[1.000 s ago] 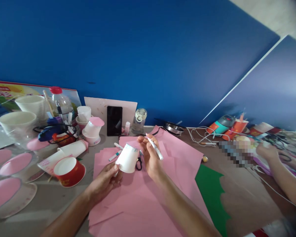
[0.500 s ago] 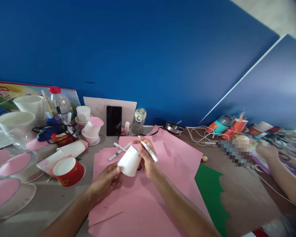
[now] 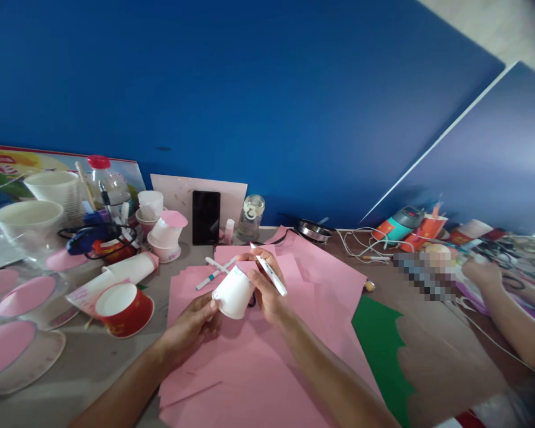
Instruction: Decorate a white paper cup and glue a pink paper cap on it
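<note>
My left hand (image 3: 200,320) grips the rim of a white paper cup (image 3: 235,297), which is tilted with its base up and has pink paper at that end. My right hand (image 3: 267,285) is closed around a white marker (image 3: 271,275) that slants across my fingers, its tip pointing up and away. The fingertips of that hand reach the pink end of the cup; whether they press on it I cannot tell. Two more markers (image 3: 211,278) lie crossed just behind the cup, on a pile of pink paper sheets (image 3: 258,362).
On the left stand several pink-topped cups (image 3: 9,351), a red cup (image 3: 125,321) and stacked cups (image 3: 56,190). A phone (image 3: 205,217) leans at the back beside a glass bottle (image 3: 252,217). To the right are green paper (image 3: 378,351), cables (image 3: 361,246) and another person's hand (image 3: 481,276).
Almost everything stays in place. The marker in my right hand has shifted very slightly, and the cup's pink end has turned a little.
</note>
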`<state>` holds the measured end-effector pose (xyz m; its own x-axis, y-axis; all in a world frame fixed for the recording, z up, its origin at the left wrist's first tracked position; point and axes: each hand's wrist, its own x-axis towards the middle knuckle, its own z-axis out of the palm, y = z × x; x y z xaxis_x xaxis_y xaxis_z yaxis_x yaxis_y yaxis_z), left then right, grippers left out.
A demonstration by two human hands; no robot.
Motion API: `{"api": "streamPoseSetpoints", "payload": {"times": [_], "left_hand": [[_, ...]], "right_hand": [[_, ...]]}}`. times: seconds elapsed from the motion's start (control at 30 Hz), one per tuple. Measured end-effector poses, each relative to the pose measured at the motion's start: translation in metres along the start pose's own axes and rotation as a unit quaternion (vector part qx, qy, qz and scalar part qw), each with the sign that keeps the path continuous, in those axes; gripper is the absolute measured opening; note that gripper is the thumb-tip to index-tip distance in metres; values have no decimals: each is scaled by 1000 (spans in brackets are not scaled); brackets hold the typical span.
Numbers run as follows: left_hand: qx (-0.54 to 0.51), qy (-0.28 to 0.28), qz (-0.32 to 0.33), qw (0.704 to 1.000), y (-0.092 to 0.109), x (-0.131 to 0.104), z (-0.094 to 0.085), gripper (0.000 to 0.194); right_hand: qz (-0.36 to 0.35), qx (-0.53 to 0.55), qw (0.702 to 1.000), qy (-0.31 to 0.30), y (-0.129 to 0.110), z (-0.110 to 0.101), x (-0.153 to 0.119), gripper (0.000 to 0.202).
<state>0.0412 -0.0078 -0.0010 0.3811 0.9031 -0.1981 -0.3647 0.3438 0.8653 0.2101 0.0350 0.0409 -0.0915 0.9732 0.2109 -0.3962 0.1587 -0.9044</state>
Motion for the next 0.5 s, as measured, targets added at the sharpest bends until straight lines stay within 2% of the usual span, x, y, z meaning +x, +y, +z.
{"api": "streamPoseSetpoints", "payload": {"times": [0.5], "left_hand": [[-7,-4,4,1000,-1,0,-2,49]], "right_hand": [[4,-17,999,-31,0,-3,-1,38]]}}
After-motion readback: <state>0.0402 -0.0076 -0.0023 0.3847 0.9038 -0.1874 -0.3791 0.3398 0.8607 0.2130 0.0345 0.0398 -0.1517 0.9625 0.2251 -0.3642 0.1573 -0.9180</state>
